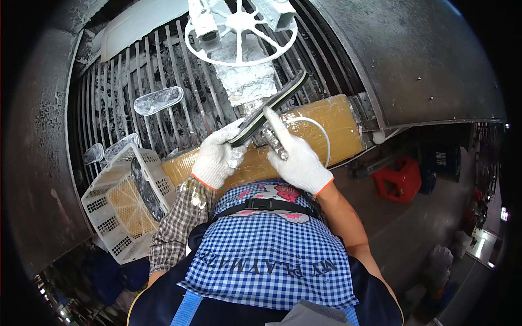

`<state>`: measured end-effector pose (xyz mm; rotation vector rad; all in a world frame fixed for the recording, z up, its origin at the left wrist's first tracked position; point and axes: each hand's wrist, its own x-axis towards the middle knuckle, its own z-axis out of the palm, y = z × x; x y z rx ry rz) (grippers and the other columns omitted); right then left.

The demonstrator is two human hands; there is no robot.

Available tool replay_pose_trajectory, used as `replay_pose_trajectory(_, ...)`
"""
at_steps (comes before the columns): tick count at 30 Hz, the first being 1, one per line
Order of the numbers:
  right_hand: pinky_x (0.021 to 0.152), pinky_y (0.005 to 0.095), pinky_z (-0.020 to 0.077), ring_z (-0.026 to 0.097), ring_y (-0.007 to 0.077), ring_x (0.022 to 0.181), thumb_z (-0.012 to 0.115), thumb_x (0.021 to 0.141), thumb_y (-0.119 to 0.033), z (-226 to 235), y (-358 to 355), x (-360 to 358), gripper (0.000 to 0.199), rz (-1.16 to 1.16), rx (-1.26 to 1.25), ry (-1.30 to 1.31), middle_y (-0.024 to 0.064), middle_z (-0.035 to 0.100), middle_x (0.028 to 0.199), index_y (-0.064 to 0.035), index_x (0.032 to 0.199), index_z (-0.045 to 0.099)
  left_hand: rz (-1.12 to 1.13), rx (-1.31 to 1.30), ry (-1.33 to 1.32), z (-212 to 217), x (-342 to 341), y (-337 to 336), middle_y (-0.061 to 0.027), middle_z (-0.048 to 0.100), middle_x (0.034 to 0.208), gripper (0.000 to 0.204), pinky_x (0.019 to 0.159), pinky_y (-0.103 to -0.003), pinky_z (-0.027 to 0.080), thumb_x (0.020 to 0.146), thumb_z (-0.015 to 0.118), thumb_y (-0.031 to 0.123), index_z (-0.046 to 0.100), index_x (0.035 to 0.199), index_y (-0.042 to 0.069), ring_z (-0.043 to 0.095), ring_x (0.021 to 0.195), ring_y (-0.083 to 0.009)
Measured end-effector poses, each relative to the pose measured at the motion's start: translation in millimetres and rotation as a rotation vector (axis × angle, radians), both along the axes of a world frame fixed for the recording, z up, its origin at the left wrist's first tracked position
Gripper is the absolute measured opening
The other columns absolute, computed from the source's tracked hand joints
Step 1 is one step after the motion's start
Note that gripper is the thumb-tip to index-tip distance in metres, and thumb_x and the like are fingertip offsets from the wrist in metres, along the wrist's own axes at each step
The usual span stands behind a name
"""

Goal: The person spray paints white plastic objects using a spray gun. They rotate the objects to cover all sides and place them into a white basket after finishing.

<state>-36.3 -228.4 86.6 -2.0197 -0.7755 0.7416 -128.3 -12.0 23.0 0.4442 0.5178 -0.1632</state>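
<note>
“Sole point(281, 98) slants high above the taped box point(337, 127), left hand's point(214, 157) fingers closed round its near end!”

“Right hand point(299, 160) curls about a metal tool point(275, 142), forefinger extended to the sole's edge. I'd keep that grip steady.”

“White wheel point(239, 24) looms beyond; more room leftward, over the slats point(148, 62).”

On the left stands a dark, stained metal wall panel point(46, 146), and on the upper right a dark grey metal wall panel point(429, 60). Beyond it, a red plastic stool point(401, 179) is on the dull grey floor point(386, 233). Small bright white lights point(504, 214) shine near the right edge.
</note>
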Motion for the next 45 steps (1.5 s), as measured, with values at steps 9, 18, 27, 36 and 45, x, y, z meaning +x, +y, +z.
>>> replay_pose_trajectory(9,0.084,0.0331,0.0522,0.066,0.0232,0.083,0.063,0.09,-0.001,-3,-18,38,0.094,-0.206,-0.063,-0.011,0.0195,0.072,0.101,-0.0242,0.172,0.025,0.006,0.005,-0.039,18,1,-1,-0.016,0.07,0.092,0.054,0.037,-0.026,0.049,0.103,0.059,0.015,0.051,0.152,-0.003,0.06,0.051,-0.0162)
replay_pose_trajectory(18,0.085,0.0494,0.0542,0.07,0.0484,0.089,0.063,0.091,-0.008,-4,-20,25,0.09,-0.116,0.067,0.082,0.0319,0.07,0.099,-0.0239,0.171,0.026,0.013,0.045,-0.122,4,5,1,-0.0213,0.073,0.111,0.058,0.046,-0.023,0.054,0.099,0.06,0.009,0.048,0.153,-0.009,0.069,0.065,-0.0172)
replay_pose_trajectory(27,0.089,0.0449,0.0577,0.075,0.0444,0.097,0.061,0.089,-0.002,-2,-20,-7,0.079,0.053,0.275,0.055,0.0306,0.073,0.117,-0.0152,0.164,0.042,0.026,0.251,-0.201,36,31,-2,-0.0219,0.072,0.13,0.063,0.048,-0.021,0.053,0.095,0.064,0.009,0.048,0.153,-0.01,0.072,0.075,-0.0152)
replay_pose_trajectory(36,0.091,0.0385,0.056,0.076,0.0291,0.1,0.067,0.089,-0.003,5,-44,-9,0.071,-0.034,0.194,0.182,0.0277,0.074,0.114,-0.0041,0.158,0.051,0.221,1.102,-0.299,144,75,19,-0.0124,0.076,0.124,0.044,0.047,-0.014,0.053,0.094,0.08,0.016,0.072,0.136,0.008,0.071,0.073,-0.0073)
replay_pose_trajectory(45,0.108,0.0394,0.0509,0.067,0.0371,0.131,0.067,0.091,-0.005,-20,-53,-2,0.069,-0.129,0.197,0.15,0.03,0.067,0.139,-0.0005,0.157,0.049,0.515,1.108,-0.268,194,162,121,-0.0058,0.077,0.089,0.024,0.041,-0.019,0.039,0.096,0.077,0.015,0.078,0.117,0.004,0.056,0.05,-0.0052)
